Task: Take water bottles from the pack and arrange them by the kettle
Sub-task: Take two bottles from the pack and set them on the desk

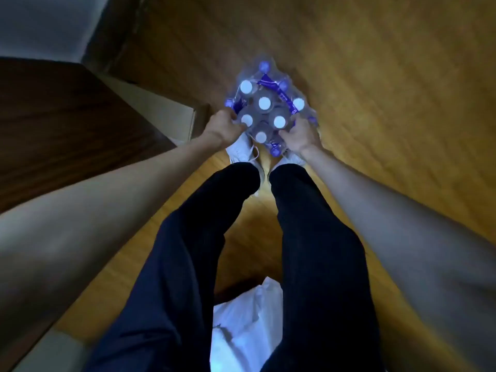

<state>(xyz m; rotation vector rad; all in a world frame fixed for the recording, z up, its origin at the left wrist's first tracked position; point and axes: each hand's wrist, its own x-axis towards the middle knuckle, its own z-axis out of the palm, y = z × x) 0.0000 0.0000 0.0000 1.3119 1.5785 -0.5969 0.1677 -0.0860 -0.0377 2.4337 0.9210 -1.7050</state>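
- Down on the wooden floor (375,103), just ahead of the person's shoes (243,150), sits the pack of water bottles (268,103).
- Left hand (224,127) and right hand (300,135) clamp its opposite sides, fingers curled into the wrap, probably to lift or tear it.
- No kettle shows.

The purple labels on the pack (268,103) are too blurred to read.

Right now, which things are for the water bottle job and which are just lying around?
For the job:
pack of water bottles
left hand
right hand

Just lying about:
white plastic bag
cardboard box
dark wooden cabinet

No kettle in view.
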